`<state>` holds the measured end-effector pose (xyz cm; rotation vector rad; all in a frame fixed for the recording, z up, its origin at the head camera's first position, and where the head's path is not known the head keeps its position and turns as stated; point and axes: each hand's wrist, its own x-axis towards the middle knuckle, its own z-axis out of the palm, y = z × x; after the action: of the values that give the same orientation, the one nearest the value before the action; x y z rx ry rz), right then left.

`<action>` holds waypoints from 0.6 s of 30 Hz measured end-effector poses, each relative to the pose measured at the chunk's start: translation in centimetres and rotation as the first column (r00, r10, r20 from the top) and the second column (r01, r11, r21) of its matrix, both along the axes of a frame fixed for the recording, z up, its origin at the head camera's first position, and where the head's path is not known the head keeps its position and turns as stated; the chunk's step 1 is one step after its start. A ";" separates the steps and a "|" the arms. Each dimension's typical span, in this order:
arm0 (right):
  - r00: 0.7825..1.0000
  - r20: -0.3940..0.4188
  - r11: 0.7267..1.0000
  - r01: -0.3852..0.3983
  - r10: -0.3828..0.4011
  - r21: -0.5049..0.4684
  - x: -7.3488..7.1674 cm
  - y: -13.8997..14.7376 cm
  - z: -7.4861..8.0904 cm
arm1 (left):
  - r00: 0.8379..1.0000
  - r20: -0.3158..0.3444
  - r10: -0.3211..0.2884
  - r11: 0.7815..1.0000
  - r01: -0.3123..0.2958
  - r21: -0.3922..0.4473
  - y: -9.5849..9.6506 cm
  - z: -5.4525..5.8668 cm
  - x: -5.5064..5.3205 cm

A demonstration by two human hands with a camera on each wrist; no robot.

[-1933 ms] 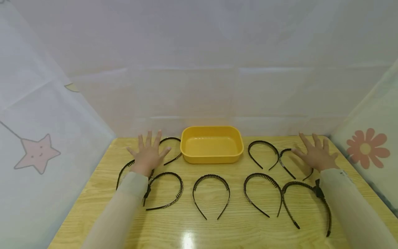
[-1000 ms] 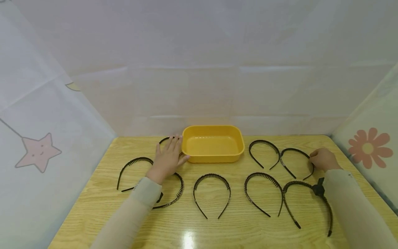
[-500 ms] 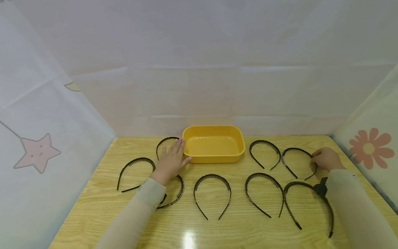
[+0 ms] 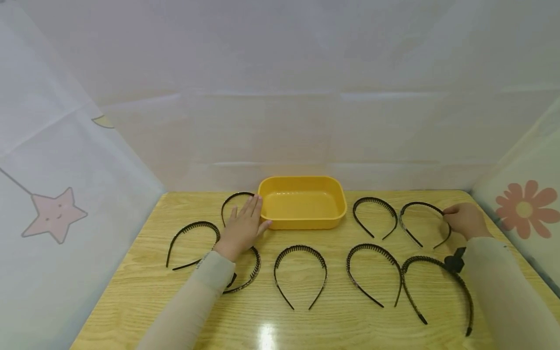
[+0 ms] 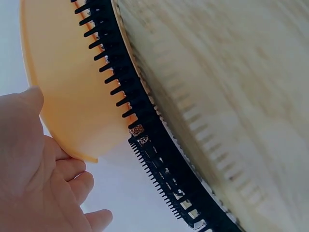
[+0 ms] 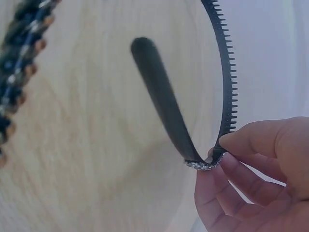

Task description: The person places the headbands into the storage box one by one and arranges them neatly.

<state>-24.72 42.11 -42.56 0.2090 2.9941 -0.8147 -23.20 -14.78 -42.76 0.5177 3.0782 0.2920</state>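
Note:
My right hand pinches a thin black toothed headband by its right side, at the right of the table. In the right wrist view, thumb and fingertips hold this headband close to a glittery band on its arm. My left hand rests against the left end of a yellow plastic box, its fingers fairly straight along the wall. In the left wrist view, the fingertips touch the box at its edge. A headband with a dark bow lies below my right wrist.
More black headbands lie on the wooden table: one at the middle, others to the left and right. The left forearm partly covers a headband. White sheets enclose the back and sides.
My left hand has moved right to the box's left end. My right hand has closed on the headband and shifted it slightly up and to the right.

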 end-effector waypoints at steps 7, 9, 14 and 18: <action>0.998 -0.059 1.000 0.019 -0.020 -0.019 0.0 -0.4 0.7 | 1.000 -0.014 -0.002 1.000 0.002 0.007 0.0 -0.1 0.0; 0.997 -0.070 0.999 0.019 -0.022 -0.044 0.0 -0.6 0.9 | 1.000 -0.013 -0.001 1.000 0.002 0.006 0.0 -0.1 0.1; 0.997 -0.075 0.987 0.008 -0.021 -0.163 0.0 -1.4 1.2 | 1.000 -0.021 -0.001 1.000 0.001 0.004 0.0 -0.2 0.0; 0.998 -0.059 0.968 0.003 -0.018 -0.252 0.0 -2.4 1.5 | 1.000 -0.023 0.001 1.000 -0.001 0.007 -0.1 -0.3 0.0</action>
<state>-24.76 39.72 -41.03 0.1948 2.9061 -1.2120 -23.23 -14.85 -43.03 0.5235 3.1012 0.2984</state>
